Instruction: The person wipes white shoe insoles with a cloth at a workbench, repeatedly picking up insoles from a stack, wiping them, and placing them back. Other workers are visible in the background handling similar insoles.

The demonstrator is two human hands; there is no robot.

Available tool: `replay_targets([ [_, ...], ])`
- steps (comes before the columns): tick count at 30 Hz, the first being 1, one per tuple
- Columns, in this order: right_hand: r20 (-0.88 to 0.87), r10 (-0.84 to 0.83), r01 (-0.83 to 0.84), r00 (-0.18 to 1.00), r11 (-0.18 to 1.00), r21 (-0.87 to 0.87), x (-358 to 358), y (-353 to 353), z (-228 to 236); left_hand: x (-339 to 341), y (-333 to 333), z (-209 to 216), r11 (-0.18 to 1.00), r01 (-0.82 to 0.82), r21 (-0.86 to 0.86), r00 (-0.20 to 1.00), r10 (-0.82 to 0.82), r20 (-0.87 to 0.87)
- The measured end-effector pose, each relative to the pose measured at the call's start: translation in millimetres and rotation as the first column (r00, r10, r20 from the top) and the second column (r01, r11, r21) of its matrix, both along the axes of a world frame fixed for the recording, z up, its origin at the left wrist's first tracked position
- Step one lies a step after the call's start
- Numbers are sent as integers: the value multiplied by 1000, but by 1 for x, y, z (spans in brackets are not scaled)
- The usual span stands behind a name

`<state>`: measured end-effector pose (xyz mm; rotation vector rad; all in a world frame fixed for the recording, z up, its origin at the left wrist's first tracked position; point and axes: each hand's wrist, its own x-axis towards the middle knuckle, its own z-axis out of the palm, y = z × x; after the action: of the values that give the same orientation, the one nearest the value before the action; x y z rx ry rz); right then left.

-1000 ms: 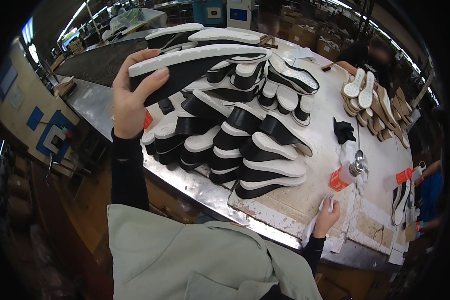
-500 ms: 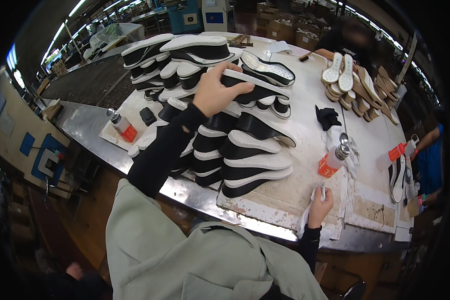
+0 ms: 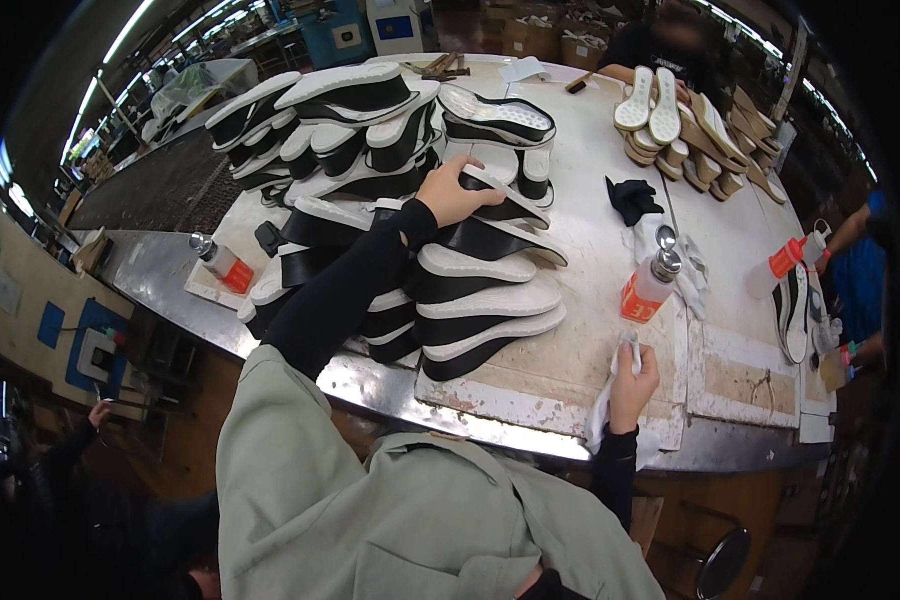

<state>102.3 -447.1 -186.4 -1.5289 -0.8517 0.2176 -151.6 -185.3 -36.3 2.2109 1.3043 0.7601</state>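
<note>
My left hand (image 3: 452, 192) reaches over the near stack, closed round the heel end of a black-and-white wedge shoe sole (image 3: 513, 207). That sole is low over another wedge sole (image 3: 500, 242) on the stack; whether the two touch I cannot tell. Below it are more soles with white tops and black sides (image 3: 495, 308). Near the table's front edge, my right hand (image 3: 633, 385) pinches a crumpled white cloth (image 3: 600, 405), part of which hangs below the fingers. A clear pump bottle (image 3: 650, 285) with a red label stands just beyond that hand.
Piled soles (image 3: 345, 95) rise at the far left, beside another pump bottle (image 3: 220, 262). A black cloth (image 3: 632, 200) lies mid-table. Tan soles (image 3: 705, 140) are heaped at the far right, near a person. Another person's arm (image 3: 852, 235) is by a red-topped bottle (image 3: 785, 260).
My left hand has lowered the held sole closer to the near stack. My right hand keeps the white cloth in nearly the same place. The whole view has shifted slightly.
</note>
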Motion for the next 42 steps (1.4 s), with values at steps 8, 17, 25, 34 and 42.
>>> replay_targets([
  [8,-38,7,-7,999,1000,-6,0,-1,0,-2,-15,4,978,195,75,975,-201,90],
  [17,-40,20,-20,999,1000,-6,0,-2,0,-1,-15,4,981,181,62,981,-185,64],
  [25,14,-1,1,1000,1000,-27,-1,-1,3,-4,-21,18,978,198,-61,980,-198,3],
  [34,-48,4,-6,999,999,-44,-3,-3,6,-27,-50,16,942,309,-130,921,-262,290],
  [42,-34,-4,2,999,999,-40,-2,0,-1,-22,-63,3,979,187,76,930,-201,306],
])
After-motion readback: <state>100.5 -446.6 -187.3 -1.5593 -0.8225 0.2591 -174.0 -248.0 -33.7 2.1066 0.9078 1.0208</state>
